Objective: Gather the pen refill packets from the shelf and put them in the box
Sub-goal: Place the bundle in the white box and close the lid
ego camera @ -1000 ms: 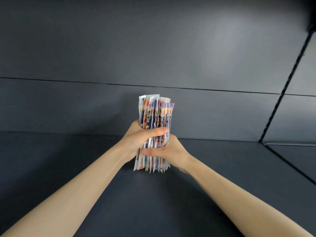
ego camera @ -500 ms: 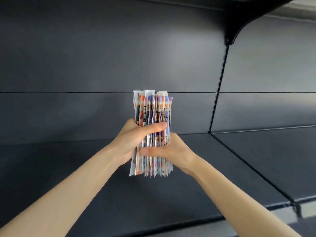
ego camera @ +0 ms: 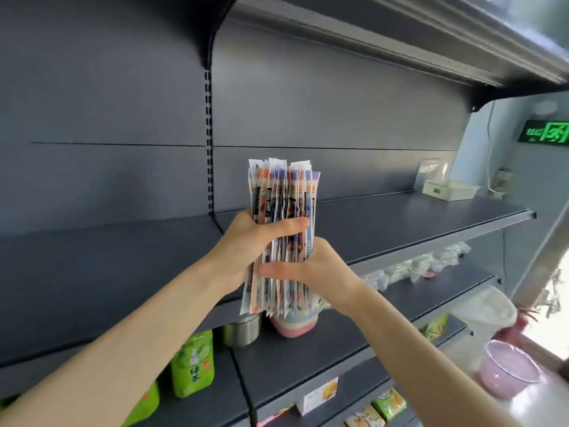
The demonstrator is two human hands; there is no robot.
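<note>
A thick upright bundle of pen refill packets [ego camera: 281,192], white with orange, blue and purple print, is held in front of the dark grey shelf [ego camera: 400,217]. My left hand [ego camera: 246,241] wraps the bundle's upper middle from the left, thumb across the front. Just below it, my right hand [ego camera: 311,269] clasps the bundle from the right, also with the thumb across the front. A pale open box [ego camera: 450,190] sits at the far right end of the same shelf, well away from my hands.
Lower shelves carry green tea packs [ego camera: 192,368], a metal can [ego camera: 241,329] and a pink-and-blue container [ego camera: 294,323]. Bagged goods [ego camera: 425,263] hang under the shelf edge. A pink tub [ego camera: 508,368] stands at lower right. An upper shelf [ego camera: 400,35] overhangs.
The view has swung right and pulled back, bringing the box, lower shelves and room into sight. Both hands keep the same grip on the bundle, now held off the shelf.
</note>
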